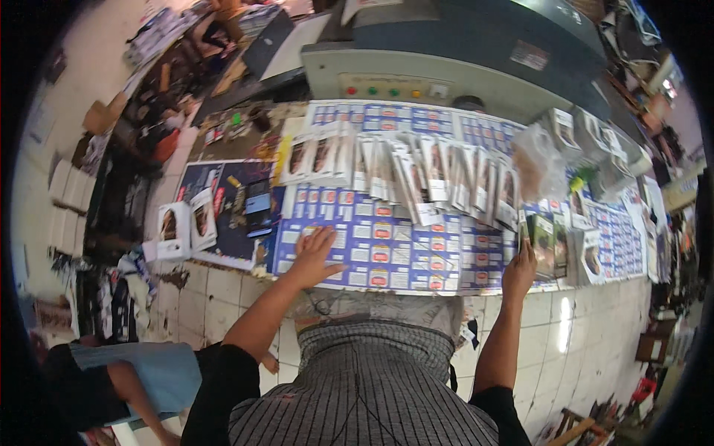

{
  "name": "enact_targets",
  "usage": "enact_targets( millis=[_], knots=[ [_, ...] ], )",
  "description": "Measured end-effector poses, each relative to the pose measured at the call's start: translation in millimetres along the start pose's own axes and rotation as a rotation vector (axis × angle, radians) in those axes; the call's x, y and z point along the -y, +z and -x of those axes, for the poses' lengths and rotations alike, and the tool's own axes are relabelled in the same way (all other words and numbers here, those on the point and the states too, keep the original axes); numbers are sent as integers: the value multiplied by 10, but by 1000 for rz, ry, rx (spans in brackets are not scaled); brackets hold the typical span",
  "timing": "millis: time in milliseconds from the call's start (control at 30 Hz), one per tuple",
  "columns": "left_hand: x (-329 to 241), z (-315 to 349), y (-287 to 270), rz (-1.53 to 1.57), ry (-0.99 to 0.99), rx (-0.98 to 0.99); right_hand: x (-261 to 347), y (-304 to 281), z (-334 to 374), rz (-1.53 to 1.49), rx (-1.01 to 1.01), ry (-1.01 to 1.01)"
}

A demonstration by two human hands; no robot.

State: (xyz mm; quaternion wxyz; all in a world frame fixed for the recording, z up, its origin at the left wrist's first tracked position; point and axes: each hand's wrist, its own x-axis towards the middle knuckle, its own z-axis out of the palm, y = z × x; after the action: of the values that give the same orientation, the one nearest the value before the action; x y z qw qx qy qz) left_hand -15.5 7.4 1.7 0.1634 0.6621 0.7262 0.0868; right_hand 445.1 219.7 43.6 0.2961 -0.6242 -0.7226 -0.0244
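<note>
My left hand [318, 259] rests on the blue-and-white printed sheet [405, 256] that covers the table, its fingers spread and nothing in them. My right hand [520, 269] is closed on a slim printed carton [523, 229], seen nearly edge-on, at the table's near right. Just right of it lie green-and-dark cartons [544, 245]. Farther back, a long overlapping row of white cartons with dark pictures [437, 167] runs across the sheet. Another group of white cartons [320, 154] lies at the row's left end.
A phone [258, 207] lies left of my left hand, with two white cartons [173, 229] beyond it. Clear plastic bags [537, 163] and upright cartons [563, 128] stand at the back right. A large grey machine [461, 70] borders the far side. Another person [134, 379] is at lower left.
</note>
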Motion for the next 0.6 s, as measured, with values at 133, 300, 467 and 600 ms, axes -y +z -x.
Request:
enact_targets(
  millis=[133,300,467,600],
  knots=[
    [-619,-83,-138,284,68,-45,1157,-131,391,-476,155,-185],
    [-835,-115,-175,1245,-80,162,2083,-39,686,-1108,612,151],
    [-759,5,-394,964,-219,-43,2287,25,766,-577,373,-193],
    [-531,101,-707,172,143,-24,2486,-330,670,-269,412,-800]
  ],
)
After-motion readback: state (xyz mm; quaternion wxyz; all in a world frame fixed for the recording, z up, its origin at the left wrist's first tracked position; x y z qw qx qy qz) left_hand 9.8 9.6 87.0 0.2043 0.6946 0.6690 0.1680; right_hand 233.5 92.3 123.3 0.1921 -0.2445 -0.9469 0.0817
